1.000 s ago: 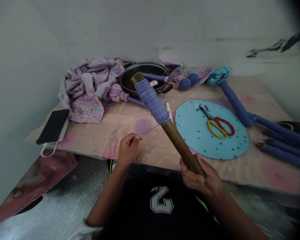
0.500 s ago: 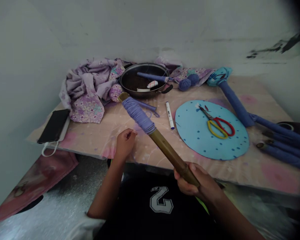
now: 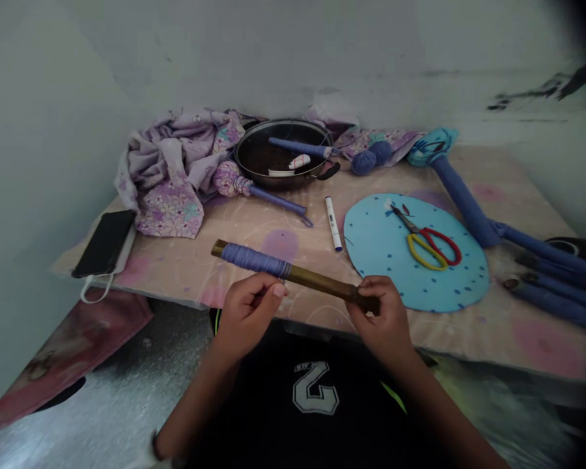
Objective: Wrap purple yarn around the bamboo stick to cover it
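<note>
A brown bamboo stick (image 3: 317, 280) lies nearly level above the table's front edge. Blue-purple yarn (image 3: 254, 258) is wound round its left part, leaving the left tip bare. My right hand (image 3: 383, 319) is closed round the stick's right end. Just below the edge of the winding, my left hand (image 3: 251, 312) is closed in a pinch, thumb against the fingers. A short bit of yarn runs from the winding down to that pinch; most of the strand is hidden.
Scissors (image 3: 427, 247) lie on a round blue dotted sheet (image 3: 371, 260), beside a marker (image 3: 333, 225). Behind stand a black pan (image 3: 268, 176), yarn balls (image 3: 371, 157), bunched floral cloth (image 3: 170, 176) and a cloth-headed stick (image 3: 278, 200). A phone (image 3: 105, 244) is left; several blue-wrapped sticks (image 3: 561, 299) are right.
The stick has swung from a steep slant to nearly level, its wound end coming down and left. My left hand has moved up beside the winding, and my right hand has risen slightly.
</note>
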The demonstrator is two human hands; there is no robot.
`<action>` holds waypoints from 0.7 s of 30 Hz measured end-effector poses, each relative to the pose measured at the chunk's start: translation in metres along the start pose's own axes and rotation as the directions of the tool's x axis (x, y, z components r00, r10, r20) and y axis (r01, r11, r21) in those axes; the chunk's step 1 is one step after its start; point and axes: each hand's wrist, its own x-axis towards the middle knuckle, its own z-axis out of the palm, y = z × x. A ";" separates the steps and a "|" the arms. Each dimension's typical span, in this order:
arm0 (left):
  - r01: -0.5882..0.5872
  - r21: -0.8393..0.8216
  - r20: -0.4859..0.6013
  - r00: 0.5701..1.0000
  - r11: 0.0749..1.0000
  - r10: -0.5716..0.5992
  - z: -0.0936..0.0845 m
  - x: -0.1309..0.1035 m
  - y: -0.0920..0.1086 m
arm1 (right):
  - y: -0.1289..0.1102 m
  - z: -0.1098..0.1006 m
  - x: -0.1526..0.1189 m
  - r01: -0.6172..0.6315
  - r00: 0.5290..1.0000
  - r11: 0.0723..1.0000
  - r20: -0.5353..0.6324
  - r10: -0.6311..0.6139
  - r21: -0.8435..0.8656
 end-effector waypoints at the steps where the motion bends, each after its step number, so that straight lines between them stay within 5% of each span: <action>1: 0.010 -0.005 -0.018 1.000 1.000 -0.010 0.001 0.001 -0.001 | 0.001 0.000 0.000 0.064 0.998 0.997 -0.005 -0.064 -0.044; 9: 0.217 -0.082 0.010 0.976 0.973 -0.217 0.021 0.005 -0.024 | 0.001 0.000 -0.003 0.229 0.971 0.933 0.003 -0.238 -0.277; 16: 0.265 0.065 -0.317 0.920 0.962 -0.232 0.043 0.017 -0.040 | 0.007 0.014 -0.023 0.370 0.924 0.925 0.136 -0.358 -0.081; 19: 0.269 -0.200 -0.294 0.901 0.942 -0.319 0.046 0.020 -0.041 | -0.001 0.017 -0.025 0.159 0.943 0.966 0.257 -0.209 0.204; 21: 0.261 -0.380 -0.209 0.910 0.887 -0.357 0.047 0.018 -0.038 | -0.009 0.020 -0.020 -0.233 0.918 0.854 0.396 0.034 0.466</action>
